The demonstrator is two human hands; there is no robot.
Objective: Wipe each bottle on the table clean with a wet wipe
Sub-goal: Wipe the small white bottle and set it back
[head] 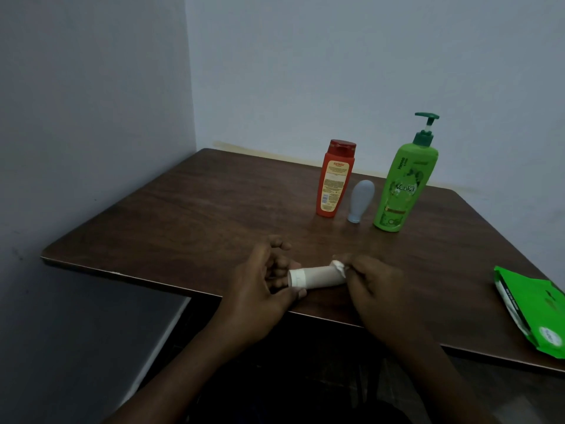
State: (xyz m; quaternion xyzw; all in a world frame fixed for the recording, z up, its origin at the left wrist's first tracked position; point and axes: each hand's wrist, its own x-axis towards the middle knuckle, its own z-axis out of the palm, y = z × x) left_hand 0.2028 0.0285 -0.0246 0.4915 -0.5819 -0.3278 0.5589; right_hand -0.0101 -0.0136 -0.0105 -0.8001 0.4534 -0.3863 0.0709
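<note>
**A:** Which bottle is being wiped?

**B:** The white bottle (pixel 318 277). It lies sideways between your 2 hands, at the near edge of the desk (pixel 198 209), with its capped end pointing to your left. I cannot tell whether it rests on the wood or is held just above it.

**A:** How is the left grip?

**B:** Your left hand (pixel 269 283) is clamped on the capped end. The thumb is on the near side by the cap and the fingers are curled round the far side.

**A:** And the right?

**B:** Your right hand (pixel 376 289) pinches a crumpled wet wipe (pixel 339 266) and presses it against the bottle's other end, on the upper far side. The grip is closed on the wipe. That end of the bottle is hidden under your fingers.

**A:** Where are the other bottles?

**B:** 3 of them stand in a row toward the far right of the desk, well apart from your hands. On the left is an orange-red bottle (pixel 334 179) with a red flip cap. In the middle is a small blue-grey bottle (pixel 360 201) standing on its cap. On the right is a tall green pump bottle (pixel 403 185). The small one stands between the other 2 and near both.

**A:** And the wipes?

**B:** A green wet wipe pack (pixel 532 307) lies flat at the desk's right edge, partly cut off by the frame and apart from your right hand.

**A:** Anything else?

**B:** The desk is dark wood grain and sits in a corner of pale walls (pixel 305 71).
</note>
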